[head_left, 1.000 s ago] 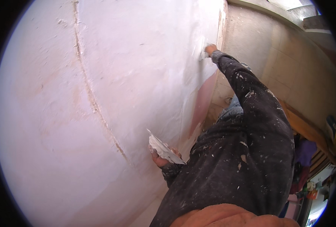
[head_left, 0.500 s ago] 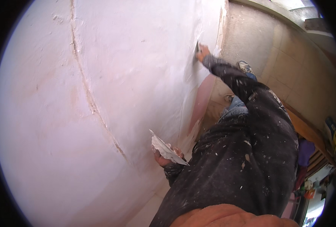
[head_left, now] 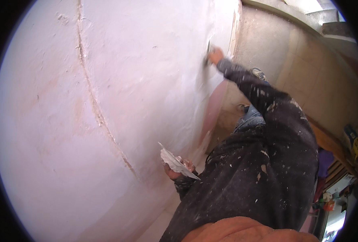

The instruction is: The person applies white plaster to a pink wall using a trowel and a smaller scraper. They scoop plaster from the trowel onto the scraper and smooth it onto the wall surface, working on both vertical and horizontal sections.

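Note:
My left hand grips a flat metal plate loaded with white putty, tilted and held low in front of my body, near the wall. My right arm is stretched out, and its hand is closed round a thin-bladed putty knife. The blade lies against the white wall close to its right-hand edge; my fingers are slightly blurred. Long, rough seams of putty run down the wall on the left, and a strip of pink paint shows beneath the white near the edge.
Beyond the wall's edge lies a tiled floor, where my shoes stand. Right of me are a wooden bench, a purple cloth and a blue and yellow item. A ledge runs along the top right.
My right hand has moved slightly, the putty knife still against the wall near the edge. My left hand and the loaded plate have barely shifted.

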`<action>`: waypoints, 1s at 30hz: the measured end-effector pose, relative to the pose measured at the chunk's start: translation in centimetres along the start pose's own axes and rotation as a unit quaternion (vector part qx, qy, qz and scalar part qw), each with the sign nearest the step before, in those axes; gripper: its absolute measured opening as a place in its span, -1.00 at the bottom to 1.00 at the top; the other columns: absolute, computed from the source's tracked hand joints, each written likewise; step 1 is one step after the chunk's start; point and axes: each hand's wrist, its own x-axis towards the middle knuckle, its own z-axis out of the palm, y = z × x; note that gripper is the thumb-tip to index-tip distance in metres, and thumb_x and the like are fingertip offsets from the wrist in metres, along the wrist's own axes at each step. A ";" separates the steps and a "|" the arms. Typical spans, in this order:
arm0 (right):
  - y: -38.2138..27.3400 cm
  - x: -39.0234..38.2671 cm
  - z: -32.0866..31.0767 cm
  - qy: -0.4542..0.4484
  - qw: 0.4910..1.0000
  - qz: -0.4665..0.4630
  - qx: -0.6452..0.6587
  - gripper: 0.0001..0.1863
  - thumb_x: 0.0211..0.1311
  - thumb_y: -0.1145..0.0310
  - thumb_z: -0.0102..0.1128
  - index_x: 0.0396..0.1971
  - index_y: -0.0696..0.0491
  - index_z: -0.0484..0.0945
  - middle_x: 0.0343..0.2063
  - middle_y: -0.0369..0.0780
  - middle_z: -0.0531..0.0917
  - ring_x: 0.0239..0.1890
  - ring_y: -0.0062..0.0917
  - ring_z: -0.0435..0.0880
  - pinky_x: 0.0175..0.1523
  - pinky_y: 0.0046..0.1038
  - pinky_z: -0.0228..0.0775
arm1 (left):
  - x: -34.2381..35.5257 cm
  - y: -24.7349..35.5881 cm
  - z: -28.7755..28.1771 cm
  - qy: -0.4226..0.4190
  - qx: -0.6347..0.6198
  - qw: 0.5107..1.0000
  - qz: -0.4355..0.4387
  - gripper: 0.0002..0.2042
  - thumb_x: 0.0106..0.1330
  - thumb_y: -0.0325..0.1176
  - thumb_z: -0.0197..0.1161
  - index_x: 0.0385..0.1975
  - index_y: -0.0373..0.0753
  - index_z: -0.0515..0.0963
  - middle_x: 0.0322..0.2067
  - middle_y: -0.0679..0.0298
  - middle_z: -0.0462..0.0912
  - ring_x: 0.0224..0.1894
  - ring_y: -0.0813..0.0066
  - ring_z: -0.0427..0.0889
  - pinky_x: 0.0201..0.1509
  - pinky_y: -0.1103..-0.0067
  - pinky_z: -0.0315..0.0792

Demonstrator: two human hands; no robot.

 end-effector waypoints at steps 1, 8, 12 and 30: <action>0.2 -4.3 2.0 0.063 0.988 -0.115 -0.076 -0.37 -0.10 0.24 0.08 0.04 0.22 0.35 -0.06 0.18 0.43 0.02 -0.13 0.43 0.10 -0.27 0.26 | 0.0 -0.1 0.0 0.032 -0.026 0.999 0.003 -0.48 0.26 0.16 -0.22 -0.07 -0.10 0.45 -0.34 0.16 0.61 -0.51 0.09 0.55 -0.59 0.30 0.31; 7.3 -11.6 -0.1 0.083 0.995 0.025 -0.050 -0.49 -0.11 0.39 -0.01 -0.02 0.14 0.41 -0.26 0.04 0.54 -0.18 -0.14 0.53 0.03 -0.31 0.34 | 0.1 0.3 -1.4 -0.062 0.008 0.998 0.007 -0.47 0.28 0.14 -0.25 0.10 -0.05 0.32 -0.16 0.17 0.56 -0.41 0.10 0.57 -0.50 0.31 0.35; 9.5 1.0 -4.7 -0.072 0.923 -0.094 -0.365 -0.75 -0.09 0.32 0.10 -0.37 0.05 0.61 -0.53 -0.06 0.62 -0.43 -0.23 0.62 -0.19 -0.27 0.43 | -0.5 0.5 -2.5 -0.056 0.014 0.998 0.011 -0.48 0.30 0.11 -0.27 0.14 -0.04 0.28 -0.16 0.19 0.56 -0.39 0.11 0.58 -0.50 0.32 0.36; 0.6 -11.8 -4.7 0.007 1.000 -0.010 -0.029 -0.83 -0.02 0.45 0.00 -0.47 0.12 0.60 -0.50 -0.11 0.62 -0.29 -0.28 0.55 -0.10 -0.29 0.31 | -0.3 0.4 -2.5 -0.086 -0.004 0.996 0.002 -0.48 0.30 0.12 -0.27 0.12 -0.03 0.32 -0.13 0.21 0.56 -0.36 0.12 0.59 -0.44 0.32 0.41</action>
